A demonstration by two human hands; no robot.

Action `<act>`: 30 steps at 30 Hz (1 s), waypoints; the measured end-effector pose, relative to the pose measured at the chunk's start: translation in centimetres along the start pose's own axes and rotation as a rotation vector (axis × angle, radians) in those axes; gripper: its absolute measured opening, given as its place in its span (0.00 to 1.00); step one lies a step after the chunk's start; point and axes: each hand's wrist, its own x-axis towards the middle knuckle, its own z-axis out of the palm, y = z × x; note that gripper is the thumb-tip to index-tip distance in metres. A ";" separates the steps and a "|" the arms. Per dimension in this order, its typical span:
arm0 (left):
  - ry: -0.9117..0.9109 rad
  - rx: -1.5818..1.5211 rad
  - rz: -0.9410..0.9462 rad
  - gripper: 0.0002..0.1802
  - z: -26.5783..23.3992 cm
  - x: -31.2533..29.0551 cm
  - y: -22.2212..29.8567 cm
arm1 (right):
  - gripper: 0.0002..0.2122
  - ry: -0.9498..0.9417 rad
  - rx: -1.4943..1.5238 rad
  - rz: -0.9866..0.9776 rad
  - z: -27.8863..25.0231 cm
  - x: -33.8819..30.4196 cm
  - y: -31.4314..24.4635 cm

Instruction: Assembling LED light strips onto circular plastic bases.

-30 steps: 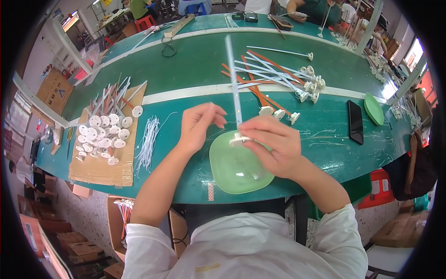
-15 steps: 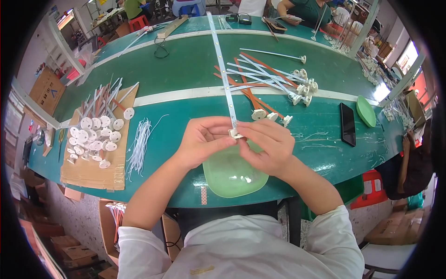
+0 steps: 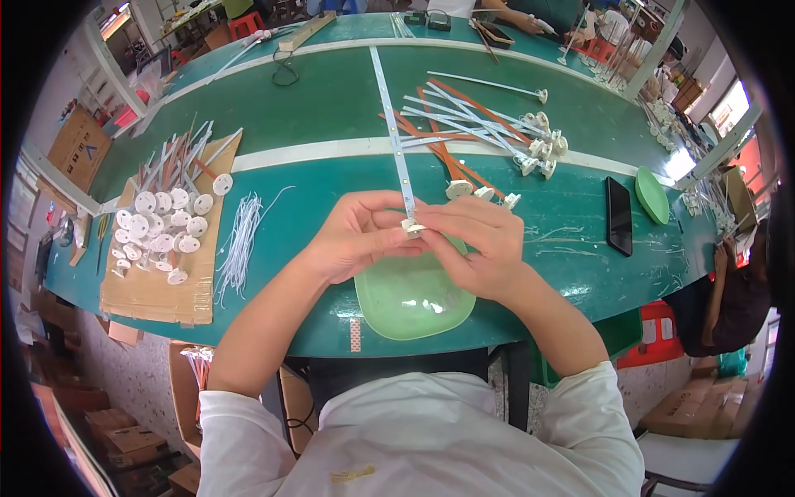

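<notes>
The green table [image 3: 331,99] is carrying all the work, and a cardboard sheet [image 3: 157,282] is lying at its left end with roughly twenty white round caps [image 3: 161,224] and a few capped rods on it. One pale green dish [image 3: 414,294] is sitting at the near edge, directly under the hands; a second green dish [image 3: 652,195] is lying at the right, beside one black phone [image 3: 618,215].

Change since the earlier pictures: both hands are now raised clear of the near dish and brought together, where a second ago the right hand was pressing down into it alone. Judgement: a small part has been picked out and is being fitted to the strip's end.

The long white LED strip [image 3: 393,124] is running from the hands away across the table. A pile of about a dozen finished white and orange rods [image 3: 472,124] is lying behind. One bundle of thin white wires [image 3: 240,240] is lying beside the cardboard.

The left hand [image 3: 356,236] and right hand [image 3: 480,244] are each pinching, fingertips pressed together, on the small white end cap [image 3: 411,225] at the strip's near end.
</notes>
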 end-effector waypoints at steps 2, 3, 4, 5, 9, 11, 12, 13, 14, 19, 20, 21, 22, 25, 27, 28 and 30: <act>0.017 0.001 -0.015 0.23 0.1 0.2 -0.1 | 0.12 0.033 -0.025 -0.013 0.2 -0.3 -0.1; 0.036 0.059 0.062 0.24 0.1 0.4 0.0 | 0.12 0.029 -0.027 0.002 0.3 0.1 -0.2; 0.068 0.116 0.137 0.26 0.1 0.1 -0.2 | 0.12 0.091 -0.081 -0.022 0.6 0.6 -0.6; 0.117 0.190 0.208 0.26 0.0 0.1 -0.1 | 0.11 0.151 -0.135 -0.047 0.8 0.9 -0.8; 0.361 0.325 0.321 0.21 -0.4 1.0 0.5 | 0.11 0.018 -0.144 0.144 0.8 0.0 -0.5; 0.477 0.342 0.348 0.19 -1.0 1.1 0.4 | 0.10 -0.163 -0.113 0.160 0.9 -0.8 0.1; 0.484 0.340 0.345 0.19 -1.0 1.0 0.3 | 0.10 -0.337 -0.086 0.169 1.0 -1.1 0.3; 0.512 0.355 0.298 0.19 -0.8 1.0 0.2 | 0.10 -0.341 -0.081 0.171 1.1 -1.2 0.2; 0.539 0.371 0.251 0.18 -0.6 1.0 0.2 | 0.10 -0.404 -0.065 0.206 1.3 -1.2 0.0; 0.469 0.385 0.241 0.19 0.2 0.7 -0.4 | 0.09 -0.540 -0.067 0.253 2.6 -1.6 -1.3; 0.455 0.397 0.234 0.19 0.3 0.7 -0.4 | 0.10 -0.536 -0.092 0.212 3.0 -2.1 -1.3; 0.440 0.374 0.231 0.20 0.2 0.8 -0.4 | 0.10 -0.530 -0.118 0.171 3.4 -2.4 -1.3; 0.447 0.374 0.228 0.20 0.2 0.7 -0.4 | 0.10 -0.533 -0.111 0.171 3.6 -2.5 -1.3; 0.428 0.370 0.205 0.19 -0.1 0.7 -0.5 | 0.11 -0.581 -0.088 0.231 3.9 -2.7 -1.2; 0.419 0.392 0.225 0.20 -0.2 0.7 -0.7 | 0.12 -0.670 0.034 0.342 3.8 -2.6 -1.0; 0.417 0.390 0.211 0.20 -0.2 0.7 -0.8 | 0.12 -0.666 0.038 0.356 3.8 -2.6 -0.8; 0.414 0.417 0.245 0.20 -0.3 0.9 -0.6 | 0.12 -0.670 0.037 0.378 3.7 -2.3 -0.6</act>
